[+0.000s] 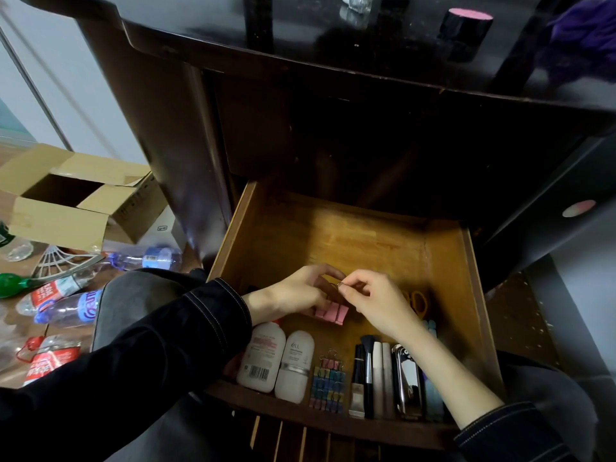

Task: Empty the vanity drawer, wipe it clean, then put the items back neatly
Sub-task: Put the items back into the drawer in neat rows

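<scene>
Right hand [376, 301]: fingers [354, 283] narrow, thumb and forefinger pinching a thin wire loop [341, 285] just above the drawer floor. Left hand [296, 291]: fingers [325, 273] curled in, tips meeting the same loop, thumb side down on the pink binder clips [332, 314], which it holds. Cannot tell if the loop is joined to those clips. Both hands are in the middle of the open drawer [366, 241], clips lying on its floor. Dark sleeves on both arms, right one pushed up.

Drawer is pulled out, back half bare wood. Along the drawer front, left to right:
- two white bottles [263, 356] lying side by side, touching
- a block of small coloured clips [328, 383]
- a makeup brush [367, 371] and slim tubes laid parallel
- a chrome case [408, 381]
- pale blue items partly hidden under the right forearm

Yellow scissors [416, 303] sit near the drawer's right wall, partly behind the right hand.

Above the drawer is the dark counter [300, 38], with a black jar with pink top [466, 28] and a purple cloth [586, 38] at its right end. Left of the drawer, on the floor: an open cardboard box [76, 198] and scattered plastic bottles [66, 308].
</scene>
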### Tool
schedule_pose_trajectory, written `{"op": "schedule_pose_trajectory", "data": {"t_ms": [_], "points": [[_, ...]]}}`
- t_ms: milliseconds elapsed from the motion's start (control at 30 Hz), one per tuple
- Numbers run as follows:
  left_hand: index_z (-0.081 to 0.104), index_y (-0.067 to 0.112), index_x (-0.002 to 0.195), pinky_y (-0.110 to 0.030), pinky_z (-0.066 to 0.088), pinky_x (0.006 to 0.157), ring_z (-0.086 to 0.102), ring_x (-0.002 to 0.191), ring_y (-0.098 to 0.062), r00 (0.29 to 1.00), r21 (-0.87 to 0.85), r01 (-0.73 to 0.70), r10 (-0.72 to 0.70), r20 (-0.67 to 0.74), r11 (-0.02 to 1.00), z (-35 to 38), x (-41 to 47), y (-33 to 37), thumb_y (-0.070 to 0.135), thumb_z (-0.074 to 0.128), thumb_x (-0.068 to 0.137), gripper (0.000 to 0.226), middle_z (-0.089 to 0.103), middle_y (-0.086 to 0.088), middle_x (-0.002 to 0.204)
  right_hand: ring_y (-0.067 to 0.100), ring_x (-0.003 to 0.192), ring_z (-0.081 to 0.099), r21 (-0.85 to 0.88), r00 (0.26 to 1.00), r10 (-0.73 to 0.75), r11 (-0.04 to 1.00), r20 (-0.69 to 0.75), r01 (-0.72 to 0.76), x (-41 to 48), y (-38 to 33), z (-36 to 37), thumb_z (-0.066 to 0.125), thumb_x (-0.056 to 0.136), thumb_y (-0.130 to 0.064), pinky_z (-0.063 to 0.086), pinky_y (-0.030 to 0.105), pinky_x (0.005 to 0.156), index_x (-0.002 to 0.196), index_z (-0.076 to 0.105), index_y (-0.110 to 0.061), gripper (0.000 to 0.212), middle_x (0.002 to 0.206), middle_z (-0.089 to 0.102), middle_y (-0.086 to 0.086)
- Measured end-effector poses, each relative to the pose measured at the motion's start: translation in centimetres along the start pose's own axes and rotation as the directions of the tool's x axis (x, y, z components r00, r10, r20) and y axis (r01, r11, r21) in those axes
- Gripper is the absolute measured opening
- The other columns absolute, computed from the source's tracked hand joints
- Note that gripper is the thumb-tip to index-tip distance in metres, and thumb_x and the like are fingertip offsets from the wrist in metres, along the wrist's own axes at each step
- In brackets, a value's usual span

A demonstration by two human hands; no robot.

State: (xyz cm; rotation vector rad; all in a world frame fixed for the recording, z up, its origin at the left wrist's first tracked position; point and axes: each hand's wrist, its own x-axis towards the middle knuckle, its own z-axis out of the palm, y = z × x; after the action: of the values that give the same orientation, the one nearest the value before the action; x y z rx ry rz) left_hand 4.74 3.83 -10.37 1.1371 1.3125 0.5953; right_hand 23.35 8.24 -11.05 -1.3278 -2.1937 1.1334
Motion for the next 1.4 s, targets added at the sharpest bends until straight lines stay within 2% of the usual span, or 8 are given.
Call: {"op": "schedule_pose_trajectory", "data": {"t_ms": [200, 300, 400, 633, 900, 1100, 1267, 1400], "points": [[0.059, 0.015, 0.123, -0.040, 0.057, 0.081, 0.069, 0.096, -0.027, 0.995, 0.009, -0.049, 0.049, -0.088, 0.999, -0.5, 0.2, 0.2, -0.012, 0.065, 0.080, 0.050, 0.066, -0.012, 0.115, 0.007, 0.068, 0.069, 0.101, 1.000, 0.022, 0.995, -0.012, -0.021, -0.1, -0.2, -0.4, 0.065, 0.098, -0.025, 0.047, 0.015, 0.052, 0.089, 0.067, -0.034, 0.013, 0.084, 0.072, -0.009], [0.064, 0.008, 0.114, -0.041, 0.059, 0.077, 0.068, 0.098, -0.029, 0.976, 0.161, -0.081, 0.111, -0.186, 0.984, -1.1, 0.5, -0.1, -0.011, 0.064, 0.080, 0.039, 0.066, -0.013, 0.108, 0.003, 0.075, 0.068, 0.060, 1.000, 0.014, 0.998, -0.017, -0.013, -0.1, -0.2, -0.6, 0.064, 0.098, -0.025, 0.050, 0.019, 0.061, 0.087, 0.065, -0.036, 0.016, 0.087, 0.073, -0.011], [0.069, 0.007, 0.107, -0.034, 0.058, 0.079, 0.066, 0.096, -0.019, 0.955, 0.414, -0.070, 0.181, -0.236, 0.908, -1.5, 0.7, -0.7, -0.008, 0.063, 0.080, 0.031, 0.067, -0.004, 0.099, -0.002, 0.083, 0.063, -0.015, 0.999, 0.038, 0.999, 0.027, -0.037, -0.2, -0.1, -0.5, 0.064, 0.098, -0.028, 0.053, 0.023, 0.073, 0.083, 0.065, -0.037, 0.018, 0.091, 0.070, -0.020], [0.067, 0.015, 0.120, -0.026, 0.042, 0.099, 0.054, 0.118, -0.019, 0.983, 0.776, 0.027, 0.126, -0.137, 0.630, -1.3, 0.4, -1.4, 0.005, 0.060, 0.084, 0.038, 0.060, -0.004, 0.126, -0.008, 0.073, 0.062, -0.097, 0.975, 0.107, 0.991, 0.194, -0.089, -0.4, 0.2, 0.2, 0.065, 0.098, -0.029, 0.040, 0.013, 0.058, 0.082, 0.067, -0.035, 0.017, 0.083, 0.070, -0.017], [0.060, 0.021, 0.132, -0.041, 0.046, 0.102, 0.041, 0.125, -0.027, 0.995, 0.864, 0.064, 0.039, -0.096, 0.499, -1.0, 0.4, -1.8, 0.011, 0.057, 0.087, 0.046, 0.043, -0.005, 0.137, 0.002, 0.070, 0.071, -0.077, 0.961, 0.125, 0.991, 0.246, -0.109, -0.3, 0.4, 0.4, 0.067, 0.096, -0.028, 0.046, 0.012, 0.052, 0.083, 0.069, -0.031, 0.014, 0.077, 0.073, -0.014], [0.060, 0.021, 0.132, -0.039, 0.045, 0.102, 0.041, 0.124, -0.028, 0.995, 0.869, 0.056, 0.044, -0.089, 0.491, -1.1, 0.5, -1.9, 0.012, 0.057, 0.087, 0.046, 0.043, -0.005, 0.136, 0.004, 0.071, 0.072, -0.086, 0.942, 0.149, 0.988, 0.300, -0.129, -0.3, 0.7, 0.5, 0.065, 0.097, -0.029, 0.050, 0.017, 0.053, 0.087, 0.070, -0.027, 0.012, 0.081, 0.075, -0.008], [0.060, 0.020, 0.132, -0.041, 0.044, 0.104, 0.041, 0.125, -0.029, 0.995, 0.873, 0.055, 0.044, -0.087, 0.484, -1.1, 0.5, -1.9, 0.013, 0.057, 0.088, 0.044, 0.042, -0.006, 0.138, 0.016, 0.074, 0.074, -0.094, 0.923, 0.156, 0.987, 0.351, -0.131, -0.3, 0.7, 0.7, 0.064, 0.098, -0.028, 0.058, 0.033, 0.062, 0.090, 0.071, -0.023, 0.011, 0.082, 0.076, -0.001], [0.061, 0.020, 0.131, -0.040, 0.045, 0.102, 0.042, 0.124, -0.029, 0.995, 0.871, 0.054, 0.051, -0.090, 0.489, -1.1, 0.6, -2.0, 0.014, 0.057, 0.088, 0.044, 0.043, -0.006, 0.136, 0.017, 0.075, 0.073, -0.082, 0.916, 0.162, 0.987, 0.367, -0.141, -0.2, 0.8, 0.7, 0.065, 0.098, -0.027, 0.056, 0.029, 0.060, 0.090, 0.070, -0.021, 0.011, 0.081, 0.076, 0.001]]}}
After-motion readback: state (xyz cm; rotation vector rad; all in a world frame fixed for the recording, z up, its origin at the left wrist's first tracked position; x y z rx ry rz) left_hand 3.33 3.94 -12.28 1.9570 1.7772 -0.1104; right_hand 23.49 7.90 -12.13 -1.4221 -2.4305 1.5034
